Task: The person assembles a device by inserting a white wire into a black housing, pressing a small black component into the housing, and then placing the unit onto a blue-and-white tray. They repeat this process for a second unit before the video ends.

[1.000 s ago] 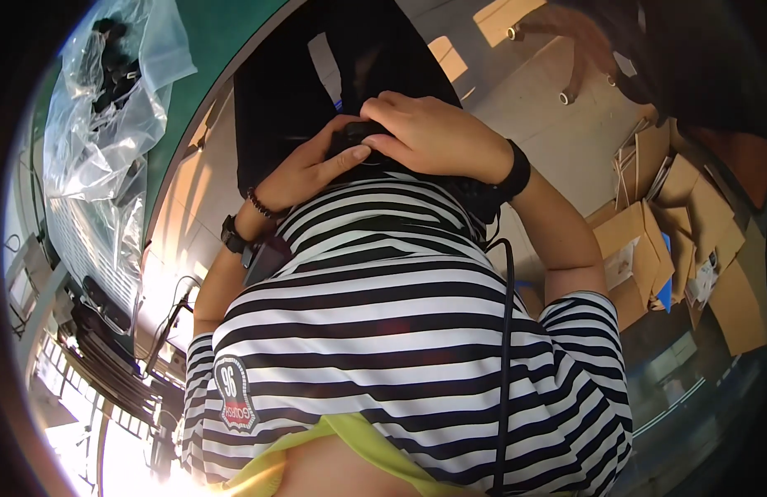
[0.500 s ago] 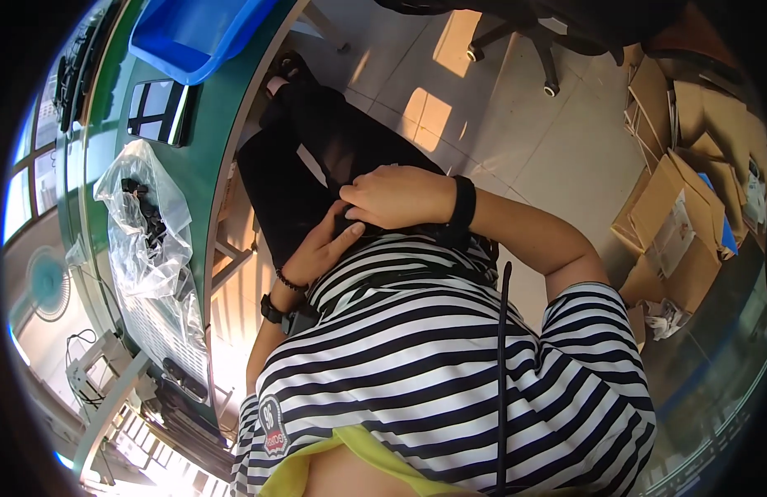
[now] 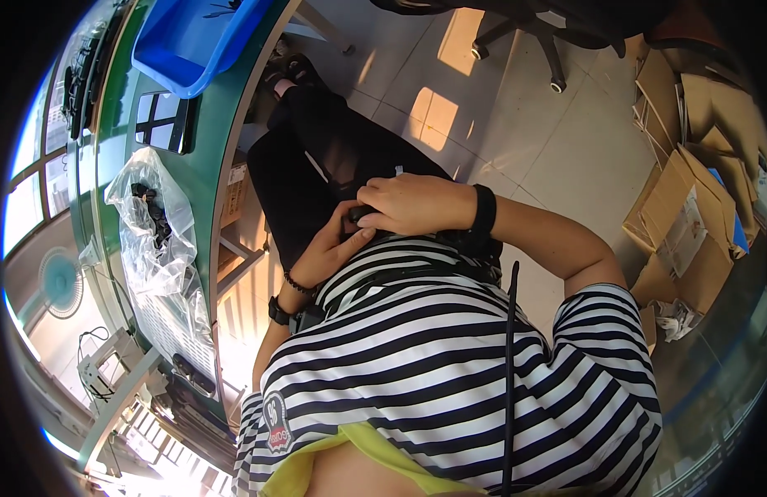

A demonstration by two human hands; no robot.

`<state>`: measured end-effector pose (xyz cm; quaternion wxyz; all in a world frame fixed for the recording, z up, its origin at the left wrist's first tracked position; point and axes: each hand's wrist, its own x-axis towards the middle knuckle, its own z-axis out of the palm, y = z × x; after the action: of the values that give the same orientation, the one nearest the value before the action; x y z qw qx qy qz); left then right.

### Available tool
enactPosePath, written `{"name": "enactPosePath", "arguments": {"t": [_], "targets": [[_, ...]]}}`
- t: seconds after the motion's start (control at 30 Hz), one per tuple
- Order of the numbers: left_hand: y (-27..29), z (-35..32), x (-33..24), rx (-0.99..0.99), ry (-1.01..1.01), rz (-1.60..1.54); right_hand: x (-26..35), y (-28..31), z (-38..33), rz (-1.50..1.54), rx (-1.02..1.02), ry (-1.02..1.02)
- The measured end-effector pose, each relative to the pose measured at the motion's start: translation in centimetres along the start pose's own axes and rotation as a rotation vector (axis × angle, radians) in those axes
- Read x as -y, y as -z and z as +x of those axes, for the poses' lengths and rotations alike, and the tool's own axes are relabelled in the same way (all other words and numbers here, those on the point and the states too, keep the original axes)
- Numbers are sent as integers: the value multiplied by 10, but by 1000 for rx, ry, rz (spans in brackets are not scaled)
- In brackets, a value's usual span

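Observation:
My two hands meet over my lap, just above the hem of the striped shirt. My left hand (image 3: pixel 329 253), with a bead bracelet and a dark watch at its wrist, has its thumb and fingers closed on a small black piece (image 3: pixel 360 214). From the other side my right hand (image 3: pixel 421 203) reaches over with curled fingers and grips the same piece; a black band circles that wrist. Most of the piece is hidden by the fingers, so its kind cannot be told. A small pale tip (image 3: pixel 399 171) sticks out beyond the right knuckles.
On the green table (image 3: pixel 203 166) at left stand a blue bin (image 3: pixel 184 76) with dark bits in it, a dark glossy tablet-like device (image 3: pixel 163 123) and a clear plastic bag (image 3: pixel 172 207) of black parts. Opened cardboard boxes (image 3: pixel 677 215) lie at right. A wheeled chair (image 3: pixel 553 58) stands beyond my legs.
The view has shifted slightly, so the surroundings sit a little lower and further right. Between my fingers the small black piece shows more plainly; both hands stay together over my lap.

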<state>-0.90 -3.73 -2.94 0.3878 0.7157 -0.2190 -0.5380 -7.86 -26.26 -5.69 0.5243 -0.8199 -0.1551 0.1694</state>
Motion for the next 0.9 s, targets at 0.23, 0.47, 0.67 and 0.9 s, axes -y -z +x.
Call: {"name": "enactPosePath", "arguments": {"t": [0.23,0.47,0.67,0.9], "targets": [[-4,0,2,-99,31,-44,10,-1,7,-70,-3,-85],[0,-3,5,-53,50,-146,-3,-5,2,7,-31,22],[6,2,31,-87,36,-284,6,-17,18,-83,-11,-155],[5,-12,21,-71,2,-322,1,-10,15,-28,-52,16]]}}
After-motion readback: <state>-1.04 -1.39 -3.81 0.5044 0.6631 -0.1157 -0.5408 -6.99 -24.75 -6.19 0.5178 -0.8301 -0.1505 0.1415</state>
